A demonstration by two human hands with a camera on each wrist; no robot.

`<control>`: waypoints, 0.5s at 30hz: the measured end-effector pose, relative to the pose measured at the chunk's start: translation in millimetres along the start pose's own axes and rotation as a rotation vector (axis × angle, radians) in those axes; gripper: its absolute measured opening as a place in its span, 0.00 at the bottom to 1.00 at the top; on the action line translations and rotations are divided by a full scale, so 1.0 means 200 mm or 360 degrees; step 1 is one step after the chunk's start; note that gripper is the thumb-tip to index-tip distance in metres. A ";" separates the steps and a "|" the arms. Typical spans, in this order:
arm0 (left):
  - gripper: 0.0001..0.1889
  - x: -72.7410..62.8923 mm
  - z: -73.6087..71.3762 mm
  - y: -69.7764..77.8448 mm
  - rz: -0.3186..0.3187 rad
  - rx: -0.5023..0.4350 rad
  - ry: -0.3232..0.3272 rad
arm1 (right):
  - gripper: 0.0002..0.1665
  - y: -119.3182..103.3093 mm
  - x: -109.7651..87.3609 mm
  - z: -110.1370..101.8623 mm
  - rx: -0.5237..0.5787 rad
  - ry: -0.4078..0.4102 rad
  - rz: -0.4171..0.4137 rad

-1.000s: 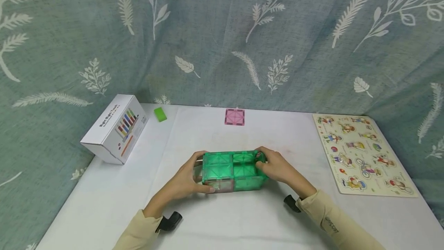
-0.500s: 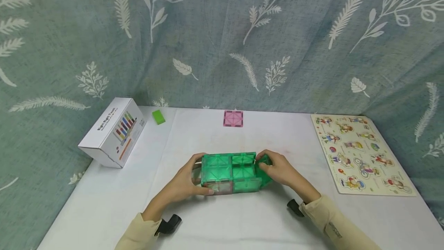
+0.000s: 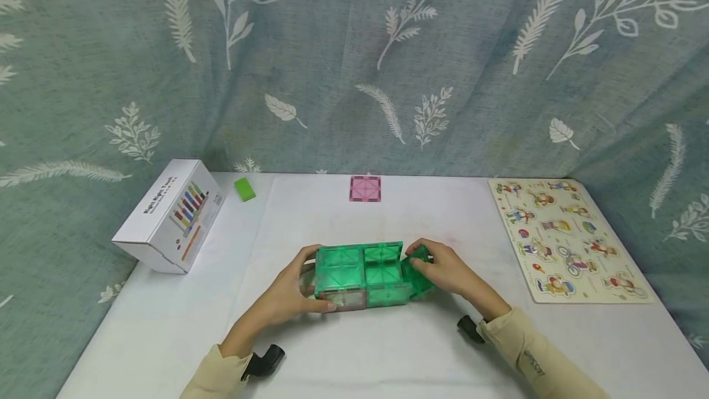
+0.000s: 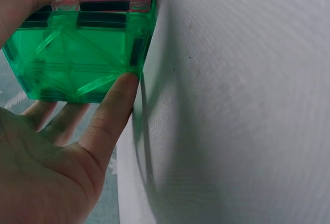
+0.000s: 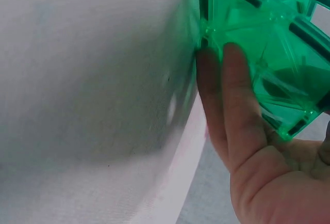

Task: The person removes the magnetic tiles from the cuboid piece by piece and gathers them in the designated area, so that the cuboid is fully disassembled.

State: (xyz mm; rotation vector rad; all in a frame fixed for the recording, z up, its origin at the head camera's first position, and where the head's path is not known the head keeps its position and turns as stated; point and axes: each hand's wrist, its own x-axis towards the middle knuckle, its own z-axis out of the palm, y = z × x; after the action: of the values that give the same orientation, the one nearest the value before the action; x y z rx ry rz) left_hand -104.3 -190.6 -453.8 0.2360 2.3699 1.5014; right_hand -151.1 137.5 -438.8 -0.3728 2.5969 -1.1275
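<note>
Box of green tiles lies roughly parallel to the surface's back edge; I see the left hand gripping its left end, the right hand pinching the angled right-end tile.

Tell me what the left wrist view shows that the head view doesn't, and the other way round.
Only the left wrist view shows the palm side of the left hand, with a fingertip at an edge of the green structure.

Only the head view shows the right hand holding a green piece, plus the white box, green block, flat pink tile and picture board.

Both share the left hand, the green structure, the white cloth and some curtain.
</note>
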 end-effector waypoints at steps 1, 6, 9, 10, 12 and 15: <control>0.56 0.00 0.00 0.00 -0.0004 0.0007 0.0001 | 0.13 0.00 0.00 0.00 0.0001 -0.0005 0.0001; 0.56 -0.02 -0.01 -0.01 -0.0006 0.0029 0.0006 | 0.14 0.02 0.01 0.01 0.0040 -0.0012 0.0026; 0.55 -0.01 -0.01 -0.01 -0.0006 0.0031 0.0001 | 0.16 0.02 0.00 0.00 0.0084 -0.0033 0.0058; 0.56 -0.01 -0.01 -0.01 -0.0004 0.0027 -0.0001 | 0.17 0.03 -0.01 0.00 0.0100 -0.0047 0.0066; 0.56 -0.01 0.00 0.00 -0.0003 0.0025 -0.0004 | 0.20 0.03 -0.02 -0.01 0.0150 -0.0076 0.0094; 0.56 0.00 0.01 0.01 0.0003 0.0017 -0.0006 | 0.25 0.05 -0.03 -0.03 0.0235 -0.0116 0.0124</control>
State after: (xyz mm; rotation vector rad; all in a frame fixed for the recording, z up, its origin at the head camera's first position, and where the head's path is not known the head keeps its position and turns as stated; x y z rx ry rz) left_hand -103.6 -188.7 -452.3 0.2436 2.3759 1.4880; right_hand -148.7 149.8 -440.6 -0.2723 2.4255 -1.2447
